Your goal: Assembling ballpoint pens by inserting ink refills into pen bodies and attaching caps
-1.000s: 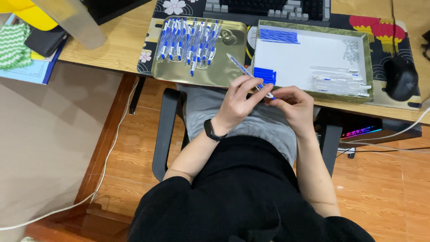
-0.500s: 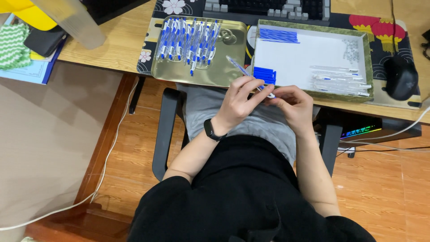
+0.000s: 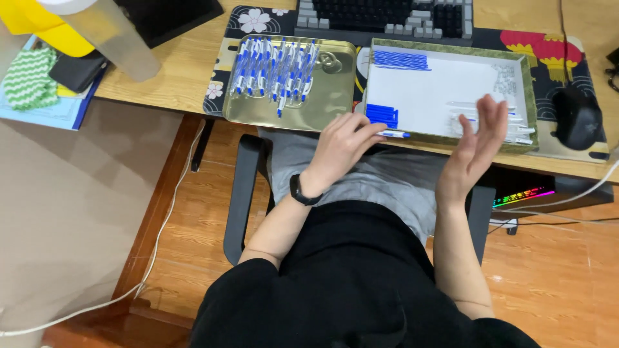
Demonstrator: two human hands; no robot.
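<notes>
Left hand point(image 3: 340, 147) pinches a white pen with blue cap point(image 3: 392, 134) at the near edge of the green-rimmed white tray point(image 3: 525, 90). Right hand point(image 3: 476, 148) open, fingers spread, empty, at 3 o'clock of it. Gold metal tray point(image 3: 335, 96) of finished pens at 11 o'clock on the wooden table point(image 3: 174, 71).

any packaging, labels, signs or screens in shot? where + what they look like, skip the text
Dark monitor: top left on the desk, black rectangle, only its lower edge in view, nothing shown on it.
Wristwatch: on the left wrist, black band, face hidden.
Booklet: desk's left edge, light blue cover, partly under a green striped cloth.
</notes>
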